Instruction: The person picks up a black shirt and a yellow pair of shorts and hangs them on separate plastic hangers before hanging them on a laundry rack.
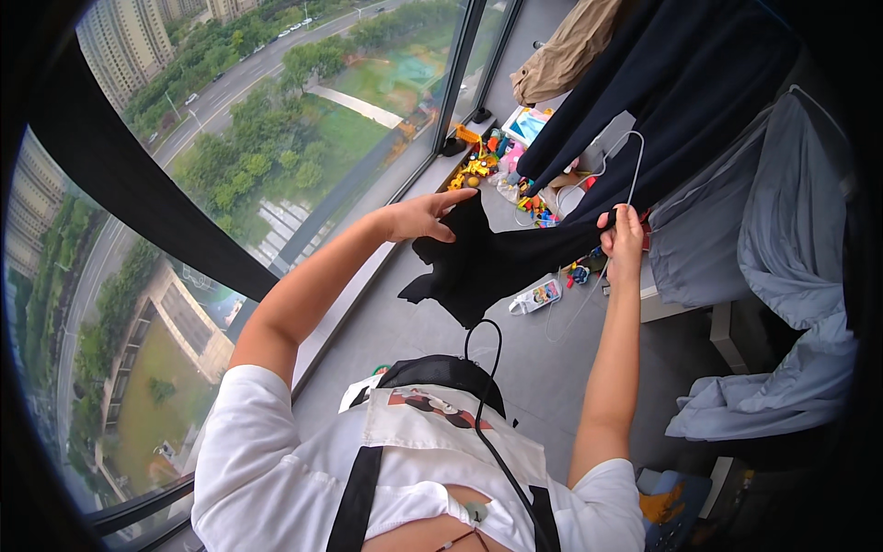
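A black garment point(469, 262) is stretched sideways in front of me, its lower edge hanging loose; what kind of clothing it is I cannot tell. At its upper left edge my left hand point(421, 217) grips the cloth, thumb and forefinger on either side of it. My right hand point(624, 241) is closed around a thin white clothes hanger point(638, 156) together with the narrow right end of the garment. The hanger's hook curves above that hand, and its lower part is faint against the floor.
Large windows point(359, 138) stand on the left. Scattered toys point(478, 166) lie by the far window corner. Dark trousers point(662, 101) and grey-blue clothes point(796, 212) hang at right. A white slipper-like item point(536, 297) rests on the grey floor point(386, 322).
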Demonstrator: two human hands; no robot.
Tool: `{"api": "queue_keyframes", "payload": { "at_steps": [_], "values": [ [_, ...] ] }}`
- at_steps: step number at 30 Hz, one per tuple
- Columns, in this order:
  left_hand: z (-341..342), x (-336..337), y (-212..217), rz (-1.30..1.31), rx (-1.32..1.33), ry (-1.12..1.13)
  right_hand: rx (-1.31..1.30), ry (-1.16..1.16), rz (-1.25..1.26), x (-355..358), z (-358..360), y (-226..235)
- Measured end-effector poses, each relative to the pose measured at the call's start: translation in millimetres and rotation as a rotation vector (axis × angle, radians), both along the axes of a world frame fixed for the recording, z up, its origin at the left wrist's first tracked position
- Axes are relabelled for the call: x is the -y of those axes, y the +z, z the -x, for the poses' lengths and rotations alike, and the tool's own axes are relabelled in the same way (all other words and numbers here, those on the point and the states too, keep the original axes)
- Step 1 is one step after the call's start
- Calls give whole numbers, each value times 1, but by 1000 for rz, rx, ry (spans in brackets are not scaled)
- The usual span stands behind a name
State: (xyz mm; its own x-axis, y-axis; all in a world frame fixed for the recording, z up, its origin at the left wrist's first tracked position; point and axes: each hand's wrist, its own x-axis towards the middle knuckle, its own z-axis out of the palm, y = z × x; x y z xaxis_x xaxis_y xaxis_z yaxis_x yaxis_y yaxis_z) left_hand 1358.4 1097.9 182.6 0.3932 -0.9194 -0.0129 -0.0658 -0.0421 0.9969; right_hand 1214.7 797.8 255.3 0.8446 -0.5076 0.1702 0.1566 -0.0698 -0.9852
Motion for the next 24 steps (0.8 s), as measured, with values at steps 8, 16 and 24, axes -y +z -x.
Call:
{"api": "queue_keyframes", "payload": {
  "at_steps": [8, 16, 24],
  "values": [
    [-14, -51, -56, -666, 843, -13, 113, -309, -142, 78, 15, 12],
    [-44, -58, -21, -274, 817, 424, 58, -410, -98, 103, 28, 6],
    [-54, -61, -7, -142, 622, 603, 76, -361, -39, 82, 33, 11]
  ]
}}
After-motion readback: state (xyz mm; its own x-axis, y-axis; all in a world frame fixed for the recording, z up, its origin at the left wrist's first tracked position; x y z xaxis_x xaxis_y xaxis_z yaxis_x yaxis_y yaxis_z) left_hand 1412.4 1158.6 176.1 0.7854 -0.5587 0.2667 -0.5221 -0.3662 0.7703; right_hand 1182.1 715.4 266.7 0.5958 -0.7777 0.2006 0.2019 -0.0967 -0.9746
